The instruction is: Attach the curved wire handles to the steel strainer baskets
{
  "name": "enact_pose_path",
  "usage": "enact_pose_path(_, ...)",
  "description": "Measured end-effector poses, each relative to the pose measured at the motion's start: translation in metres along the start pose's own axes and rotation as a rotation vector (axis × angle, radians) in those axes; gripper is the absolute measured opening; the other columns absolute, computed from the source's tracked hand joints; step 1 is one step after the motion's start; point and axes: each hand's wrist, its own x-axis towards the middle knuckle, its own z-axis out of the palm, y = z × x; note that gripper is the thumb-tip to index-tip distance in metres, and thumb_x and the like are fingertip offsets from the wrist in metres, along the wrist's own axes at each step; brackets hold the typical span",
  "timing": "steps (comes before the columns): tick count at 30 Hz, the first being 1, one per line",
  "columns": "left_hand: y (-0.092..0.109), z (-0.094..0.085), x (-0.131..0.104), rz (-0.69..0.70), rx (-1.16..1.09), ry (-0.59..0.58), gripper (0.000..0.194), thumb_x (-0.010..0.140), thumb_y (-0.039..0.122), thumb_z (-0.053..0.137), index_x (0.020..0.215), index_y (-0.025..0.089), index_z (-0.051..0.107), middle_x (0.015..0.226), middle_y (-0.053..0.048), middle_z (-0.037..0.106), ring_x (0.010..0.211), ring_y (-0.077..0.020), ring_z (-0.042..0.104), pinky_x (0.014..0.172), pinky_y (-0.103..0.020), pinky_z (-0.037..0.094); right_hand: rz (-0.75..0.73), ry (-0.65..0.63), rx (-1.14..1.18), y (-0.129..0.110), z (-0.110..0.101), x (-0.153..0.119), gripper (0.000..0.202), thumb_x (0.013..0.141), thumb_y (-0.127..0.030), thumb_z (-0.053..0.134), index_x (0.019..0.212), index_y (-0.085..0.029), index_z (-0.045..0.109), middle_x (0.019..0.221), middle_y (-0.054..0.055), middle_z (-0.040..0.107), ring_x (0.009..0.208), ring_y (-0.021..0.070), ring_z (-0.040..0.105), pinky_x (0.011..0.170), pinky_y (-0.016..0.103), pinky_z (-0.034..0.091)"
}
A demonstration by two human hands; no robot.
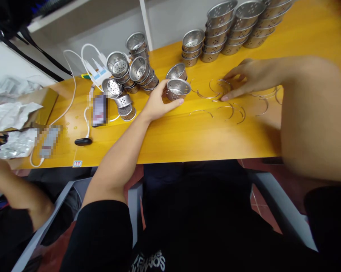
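My left hand is closed round a small metal strainer cup with holes punched in its wall and base. The cup is upright over the table, its mouth facing up. Just behind it stands another strainer cup, partly hidden. Over on the right, my right hand reaches down to a cluster of thin curved wires, thumb and fingers apart on either side of them. More curved wires lie scattered on the table in front of and beside that hand.
Tall stacks of strainer cups line the back right of the yellow table. More cups stand and lean at left, near a phone, white cables and a power strip. A person's arm is at far left.
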Motion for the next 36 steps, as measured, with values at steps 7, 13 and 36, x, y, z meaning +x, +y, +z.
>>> enact_pose_path(7, 0.0, -0.001, -0.001, -0.01, 0.008, 0.003, 0.088, 0.081, 0.083, 0.074, 0.14, 0.023, 0.049, 0.138, -0.012, 0.067, 0.127, -0.0263, 0.071, 0.117, -0.05, 0.057, -0.173, -0.133, 0.13, -0.023, 0.007, 0.001, 0.057, 0.091, -0.034, 0.086, 0.145, -0.025, 0.072, 0.124, 0.009, 0.075, 0.095, 0.0262, 0.074, 0.089, 0.041, 0.061)
enact_pose_path(13, 0.002, -0.001, -0.001, -0.014, 0.003, -0.012, 0.089, 0.08, 0.083, 0.075, 0.141, 0.023, 0.05, 0.14, -0.012, 0.067, 0.129, -0.0259, 0.071, 0.116, -0.048, 0.058, -0.154, -0.069, 0.085, -0.036, -0.001, -0.006, 0.036, 0.101, -0.034, 0.073, 0.134, -0.021, 0.076, 0.121, 0.009, 0.078, 0.095, 0.0244, 0.074, 0.085, 0.039, 0.058)
enact_pose_path(36, 0.002, 0.0, 0.0, 0.012, 0.009, -0.015, 0.091, 0.08, 0.084, 0.074, 0.142, 0.022, 0.048, 0.14, -0.013, 0.066, 0.13, -0.0287, 0.07, 0.119, -0.054, 0.056, -0.048, -0.003, -0.137, -0.083, 0.012, -0.008, 0.01, 0.092, -0.028, 0.073, 0.092, -0.018, 0.07, 0.084, 0.007, 0.069, 0.066, 0.019, 0.054, 0.063, 0.034, 0.041)
